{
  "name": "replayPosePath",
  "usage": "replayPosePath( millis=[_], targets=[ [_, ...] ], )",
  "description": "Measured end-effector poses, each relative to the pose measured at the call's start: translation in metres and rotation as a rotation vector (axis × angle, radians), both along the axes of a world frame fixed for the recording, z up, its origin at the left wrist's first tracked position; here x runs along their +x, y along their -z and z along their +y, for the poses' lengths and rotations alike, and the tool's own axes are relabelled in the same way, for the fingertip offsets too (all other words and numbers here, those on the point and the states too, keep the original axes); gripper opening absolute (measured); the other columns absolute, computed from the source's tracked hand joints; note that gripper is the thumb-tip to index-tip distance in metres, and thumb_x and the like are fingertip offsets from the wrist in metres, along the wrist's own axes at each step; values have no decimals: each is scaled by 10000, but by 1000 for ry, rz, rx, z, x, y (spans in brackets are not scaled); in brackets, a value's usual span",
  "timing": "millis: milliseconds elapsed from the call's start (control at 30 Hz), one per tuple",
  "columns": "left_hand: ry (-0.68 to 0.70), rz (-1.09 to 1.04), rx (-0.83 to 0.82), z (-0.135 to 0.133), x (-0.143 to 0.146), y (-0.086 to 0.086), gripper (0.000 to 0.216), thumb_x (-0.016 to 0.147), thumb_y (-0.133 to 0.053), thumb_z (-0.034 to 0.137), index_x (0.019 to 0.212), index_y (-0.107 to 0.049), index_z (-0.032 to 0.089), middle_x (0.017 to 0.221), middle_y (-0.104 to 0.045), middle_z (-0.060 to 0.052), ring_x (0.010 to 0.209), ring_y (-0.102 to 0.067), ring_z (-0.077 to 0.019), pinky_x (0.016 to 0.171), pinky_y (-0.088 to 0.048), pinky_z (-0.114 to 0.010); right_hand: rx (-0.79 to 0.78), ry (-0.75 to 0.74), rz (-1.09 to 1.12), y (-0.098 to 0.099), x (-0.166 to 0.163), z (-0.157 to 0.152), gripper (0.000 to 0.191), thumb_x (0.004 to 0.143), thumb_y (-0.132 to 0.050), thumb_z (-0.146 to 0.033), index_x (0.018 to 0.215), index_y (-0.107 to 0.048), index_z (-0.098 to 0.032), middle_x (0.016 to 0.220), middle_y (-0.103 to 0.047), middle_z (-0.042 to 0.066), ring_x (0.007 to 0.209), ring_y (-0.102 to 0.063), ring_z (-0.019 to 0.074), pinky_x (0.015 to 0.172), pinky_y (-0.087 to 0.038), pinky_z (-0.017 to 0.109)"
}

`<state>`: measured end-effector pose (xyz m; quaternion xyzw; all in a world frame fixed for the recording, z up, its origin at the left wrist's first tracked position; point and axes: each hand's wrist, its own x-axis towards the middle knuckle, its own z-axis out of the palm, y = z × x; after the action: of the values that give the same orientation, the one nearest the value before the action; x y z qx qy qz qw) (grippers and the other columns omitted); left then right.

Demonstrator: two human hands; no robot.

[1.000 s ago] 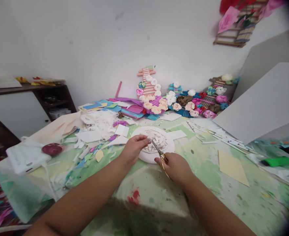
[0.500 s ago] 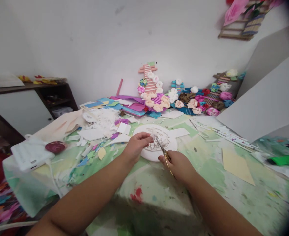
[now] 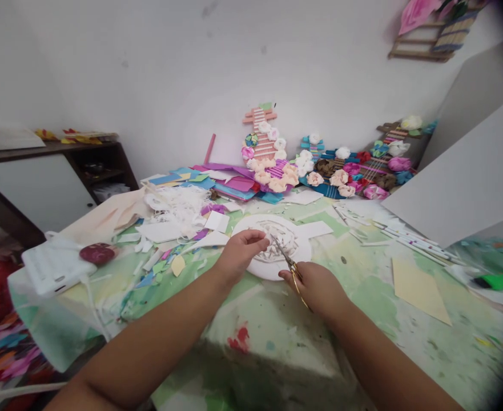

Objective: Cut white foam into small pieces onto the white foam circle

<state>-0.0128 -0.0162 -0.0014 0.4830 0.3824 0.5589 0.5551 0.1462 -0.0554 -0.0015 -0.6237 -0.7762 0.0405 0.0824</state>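
Observation:
Gold-handled scissors (image 3: 293,267) are gripped in my right hand (image 3: 322,291), the blades pointing up and left toward my other hand. My left hand (image 3: 243,254) is closed in a pinch with its fingertips by the blade tips. Something small and white seems to be between those fingers, too small to name. Beneath both hands lies a round white plate (image 3: 303,251) on the table. Many small white cut pieces (image 3: 283,235) are heaped in its middle, partly hidden by my left hand and the scissors.
A tangle of white strips (image 3: 178,208) and coloured paper scraps lie to the left. A white power device (image 3: 54,265) stands at the left edge. Flower-decorated stick crafts (image 3: 268,148) lean on the wall. At right are white sticks (image 3: 409,240) and a cream paper sheet (image 3: 420,291).
The view has shifted slightly. My right hand and the scissors have drawn a little to the right of my left hand, which keeps its pinch over the plate.

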Motion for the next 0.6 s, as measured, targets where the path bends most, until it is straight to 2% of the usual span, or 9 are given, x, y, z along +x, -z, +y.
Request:
replayPosePath(
  millis=[467, 533, 600],
  targets=[
    [-15, -33, -66, 3, 0, 5, 227, 526, -635, 261, 701, -568, 132, 605, -537, 6, 566, -477, -74, 579, -341, -213, 63, -24, -2, 4, -3, 1, 419, 752, -293, -487, 604, -538, -181, 581, -558, 42, 537, -460, 131, 466, -204, 230],
    [-24, -23, -78, 5, 0, 6, 213, 537, -626, 264, 693, -565, 133, 599, -534, 7, 564, -475, -71, 566, -330, -207, 47, -5, 58, 6, -2, 2, 432, 729, -313, -512, 556, -520, -174, 538, -535, 37, 505, -435, 125, 456, -196, 233],
    [-51, -28, -86, 7, -1, 7, 198, 549, -617, 265, 688, -558, 136, 602, -536, 6, 573, -483, -73, 564, -324, -206, 8, 44, 227, 7, 1, 4, 451, 684, -354, -550, 480, -475, -167, 469, -483, 21, 463, -396, 113, 443, -192, 232]
  ],
)
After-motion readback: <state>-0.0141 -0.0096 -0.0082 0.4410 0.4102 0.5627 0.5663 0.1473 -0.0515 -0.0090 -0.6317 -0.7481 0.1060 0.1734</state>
